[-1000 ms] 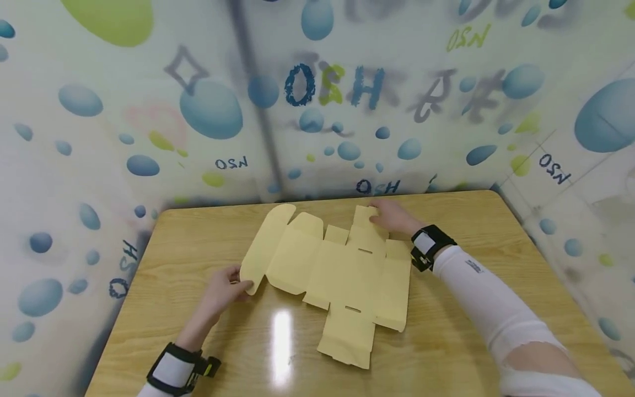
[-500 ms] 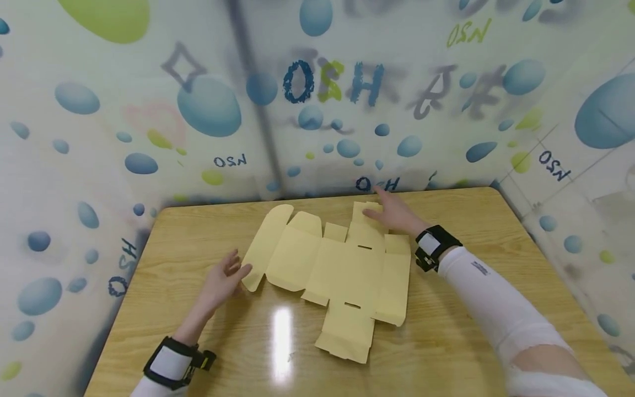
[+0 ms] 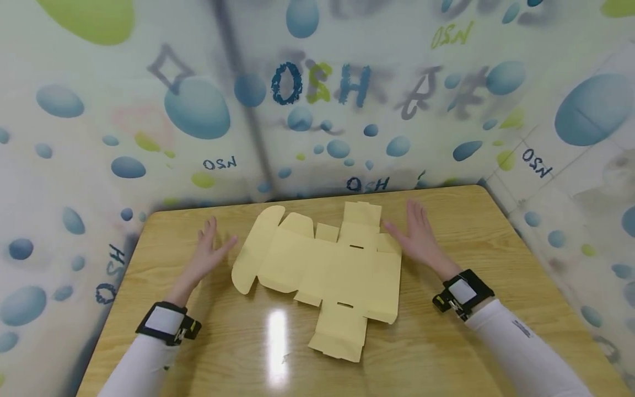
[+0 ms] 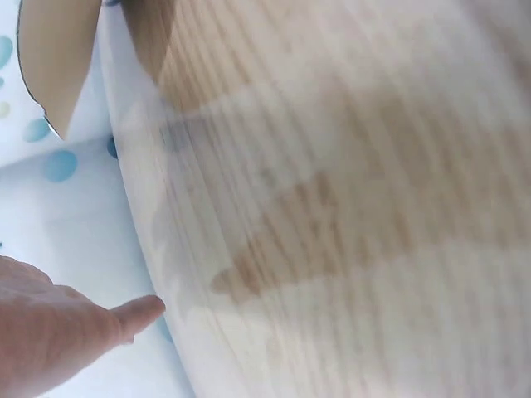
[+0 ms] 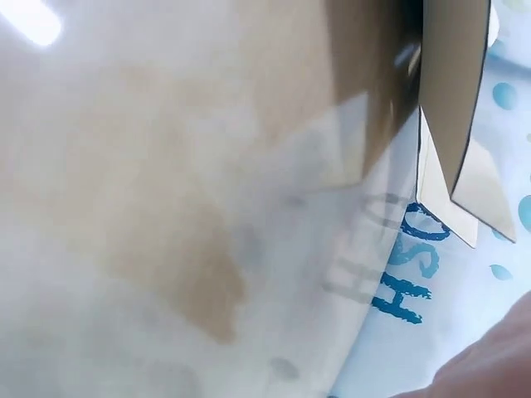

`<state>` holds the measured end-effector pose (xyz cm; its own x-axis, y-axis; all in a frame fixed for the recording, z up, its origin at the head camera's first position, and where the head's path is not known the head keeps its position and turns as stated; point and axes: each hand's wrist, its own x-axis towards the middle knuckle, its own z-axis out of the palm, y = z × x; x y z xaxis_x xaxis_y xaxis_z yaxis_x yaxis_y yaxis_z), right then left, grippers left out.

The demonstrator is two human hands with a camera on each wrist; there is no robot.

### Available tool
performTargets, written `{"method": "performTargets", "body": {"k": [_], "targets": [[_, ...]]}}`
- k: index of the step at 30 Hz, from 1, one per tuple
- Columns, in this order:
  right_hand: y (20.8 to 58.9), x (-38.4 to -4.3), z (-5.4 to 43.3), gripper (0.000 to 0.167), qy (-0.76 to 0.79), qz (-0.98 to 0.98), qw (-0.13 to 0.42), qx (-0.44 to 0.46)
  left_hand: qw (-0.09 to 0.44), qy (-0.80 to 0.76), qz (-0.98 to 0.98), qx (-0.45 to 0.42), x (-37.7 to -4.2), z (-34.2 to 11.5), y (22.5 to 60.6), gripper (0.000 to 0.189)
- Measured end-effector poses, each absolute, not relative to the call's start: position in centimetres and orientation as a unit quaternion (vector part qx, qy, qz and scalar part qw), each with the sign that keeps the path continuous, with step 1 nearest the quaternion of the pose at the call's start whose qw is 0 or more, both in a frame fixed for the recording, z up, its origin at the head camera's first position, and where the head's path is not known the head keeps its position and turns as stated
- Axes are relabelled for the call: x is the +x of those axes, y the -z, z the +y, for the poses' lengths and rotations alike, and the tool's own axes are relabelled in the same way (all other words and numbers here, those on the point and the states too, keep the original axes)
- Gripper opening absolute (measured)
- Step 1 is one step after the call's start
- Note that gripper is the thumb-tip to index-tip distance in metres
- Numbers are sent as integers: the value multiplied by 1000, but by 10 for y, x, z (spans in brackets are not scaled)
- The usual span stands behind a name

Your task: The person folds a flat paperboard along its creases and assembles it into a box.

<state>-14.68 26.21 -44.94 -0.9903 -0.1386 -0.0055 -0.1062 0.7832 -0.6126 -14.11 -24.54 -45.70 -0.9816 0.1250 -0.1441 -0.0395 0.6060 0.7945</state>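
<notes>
An unfolded cardboard box blank (image 3: 332, 264), tan with flaps, creases and two slots, lies on the wooden table (image 3: 436, 353) in the head view. To its left is my left hand (image 3: 204, 256), fingers extended and holding nothing, apart from the long rounded flap. My right hand (image 3: 416, 237) is at the blank's right side with fingers spread and the thumb close to the upper right flaps. In the left wrist view, part of the hand (image 4: 58, 332) shows below the blank's edge (image 4: 58, 58). The right wrist view shows the raised flaps (image 5: 452, 99) and a bit of hand (image 5: 485, 365).
Behind the table stands a wall covering (image 3: 317, 149) printed with blue and green drops and lettering. The table's far edge runs just beyond the blank. A bright light reflection lies on the table's near part.
Both hands have let go of the box blank and moved outward, the left up and left, the right off the top flap to the right. The blank stays on the table.
</notes>
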Motion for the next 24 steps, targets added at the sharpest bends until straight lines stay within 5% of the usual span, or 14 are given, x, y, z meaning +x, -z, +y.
{"method": "performTargets", "body": {"k": [10,19,24], "targets": [[459,-99,262,93,387,918,64,-61,155,-439,884,56,-165,-240,454,96],[459,-72,248,99,387,918,87,-20,155,-429,886,85,-182,-217,462,94],[456,-68,242,66,446,890,98,15,149,-461,872,67,-181,-206,460,60]]}}
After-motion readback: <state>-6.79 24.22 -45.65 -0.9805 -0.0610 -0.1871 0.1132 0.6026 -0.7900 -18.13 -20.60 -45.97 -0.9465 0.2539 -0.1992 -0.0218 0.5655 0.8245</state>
